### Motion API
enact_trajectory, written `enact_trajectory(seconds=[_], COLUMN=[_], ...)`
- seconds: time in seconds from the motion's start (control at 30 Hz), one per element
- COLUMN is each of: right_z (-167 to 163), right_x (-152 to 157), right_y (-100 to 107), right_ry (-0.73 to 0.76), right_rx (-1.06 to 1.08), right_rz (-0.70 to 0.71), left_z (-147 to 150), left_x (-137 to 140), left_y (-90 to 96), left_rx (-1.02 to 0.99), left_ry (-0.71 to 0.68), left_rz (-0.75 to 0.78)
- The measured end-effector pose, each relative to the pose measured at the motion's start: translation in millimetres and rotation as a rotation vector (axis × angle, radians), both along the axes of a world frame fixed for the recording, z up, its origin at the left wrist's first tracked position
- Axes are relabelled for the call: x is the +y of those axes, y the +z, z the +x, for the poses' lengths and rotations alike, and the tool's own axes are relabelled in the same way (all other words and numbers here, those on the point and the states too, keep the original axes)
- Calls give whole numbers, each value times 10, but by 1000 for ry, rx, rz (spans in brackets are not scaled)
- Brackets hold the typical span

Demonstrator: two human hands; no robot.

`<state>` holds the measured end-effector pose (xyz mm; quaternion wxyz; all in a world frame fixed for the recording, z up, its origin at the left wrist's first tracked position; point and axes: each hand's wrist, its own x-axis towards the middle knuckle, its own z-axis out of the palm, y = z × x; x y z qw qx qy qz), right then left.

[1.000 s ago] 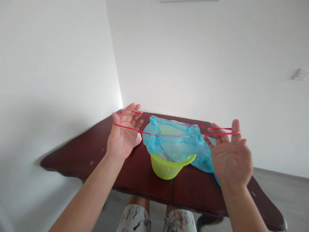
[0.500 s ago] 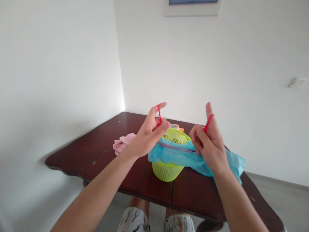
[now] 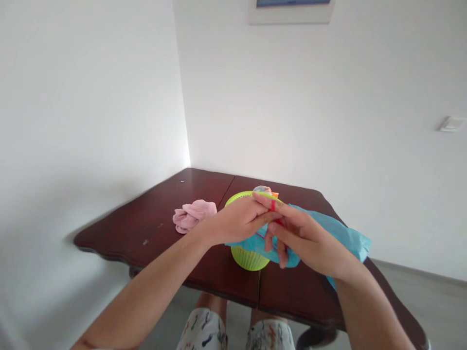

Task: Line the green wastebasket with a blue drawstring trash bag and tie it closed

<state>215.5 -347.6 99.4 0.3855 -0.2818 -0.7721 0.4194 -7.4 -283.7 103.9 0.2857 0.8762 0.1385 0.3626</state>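
Observation:
My left hand (image 3: 241, 218) and my right hand (image 3: 304, 236) meet in front of the basket. A red drawstring (image 3: 273, 206) is looped over my right index finger, and a bit of it shows between the two hands. My left fingers are closed against it, partly hidden. My right thumb and index pinch it, while the other fingers hang down loosely. Behind and below my hands lies a light blue plastic bag (image 3: 333, 223), stretched across a lime-green plastic basket (image 3: 250, 258). Where the drawstring joins the bag is hidden.
A crumpled pink cloth (image 3: 197, 214) rests left of the basket on the dark wooden table (image 3: 146, 218). Behind the basket's rim, a white-and-orange package (image 3: 264, 189) shows in part. White walls border the table's left and far sides.
Both hands were apart, each with a red loop around its index finger. They have come together over the basket, and the bag's middle is now more covered.

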Motion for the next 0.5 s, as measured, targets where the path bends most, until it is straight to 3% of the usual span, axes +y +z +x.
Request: enact_trajectory(seconds=[0.1, 0.2, 0.33, 0.5], right_z=[81, 84, -40, -204], right_x=[1, 15, 35, 42], right_y=[-11, -34, -103, -158], right_ry=[-233, -427, -342, -363], right_rx=[113, 269, 169, 245], right_rz=[75, 184, 89, 140], left_z=[-15, -12, 25, 54], left_x=[79, 129, 106, 82], left_y=[-103, -190, -211, -215], left_rx=[-84, -229, -270, -311], left_ry=[88, 14, -168, -190], left_rz=[-95, -315, -480, -552])
